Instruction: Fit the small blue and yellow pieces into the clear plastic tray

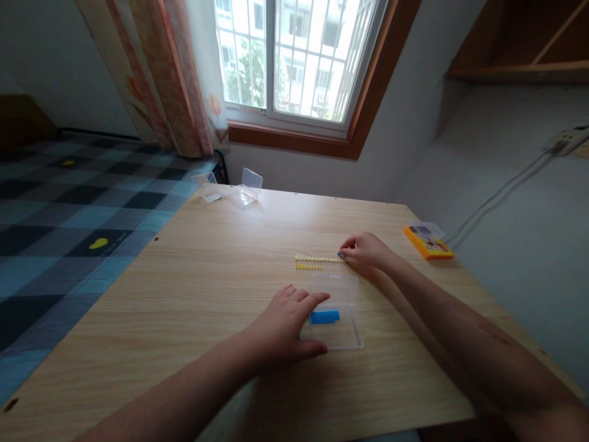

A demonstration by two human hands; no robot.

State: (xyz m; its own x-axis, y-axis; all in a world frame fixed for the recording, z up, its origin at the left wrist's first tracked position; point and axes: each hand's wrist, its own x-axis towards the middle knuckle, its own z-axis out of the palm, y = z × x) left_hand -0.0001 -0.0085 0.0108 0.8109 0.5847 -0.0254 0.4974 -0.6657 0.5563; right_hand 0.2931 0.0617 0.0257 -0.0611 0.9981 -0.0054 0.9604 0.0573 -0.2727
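My right hand (361, 248) pinches a small blue piece (340, 254) just above the table, at the right end of a row of pale yellow pieces (317, 259). A shorter row of deeper yellow pieces (308, 267) lies in front of it. Nearer to me sits a clear plastic box (352, 334) with its lid folded back. Inside it, toward the left, are blue pieces (324, 317) packed together. My left hand (294, 322) is at the box's left side, thumb and fingers spread apart. Whether it presses on the box I cannot tell.
Two clear open boxes (251, 184) (210, 189) stand at the table's far left corner. An orange case with a clear lid (429, 241) lies by the right edge. The wooden table (184, 294) borders a bed (110, 202) on the left and a wall on the right.
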